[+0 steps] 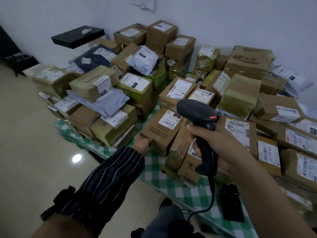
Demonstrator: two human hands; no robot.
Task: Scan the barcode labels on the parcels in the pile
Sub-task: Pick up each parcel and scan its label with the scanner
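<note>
Right grip (217, 145) clenched round the handle of the black scanner (197, 111), whose head is raised and points out over the pile (135, 90). Left grip (143, 143), striped sleeve, has its fingers curled on the near lower corner of a brown box (159, 134) at the front of the heap, on the green checked cloth (171, 184). The box's white label (170, 118) faces up, marked 15H, just left of and below the scanner head. Judged risks: labels lie close together here, so a loosely aimed beam could read a neighbour's code. The box leans against a taped carton (178, 148) on its right, so hauling on one corner may tip that carton or let the box slip. The cable (212, 191) hangs past the cloth edge and could snag. Dim light and glossy tape may spoil a read.
</note>
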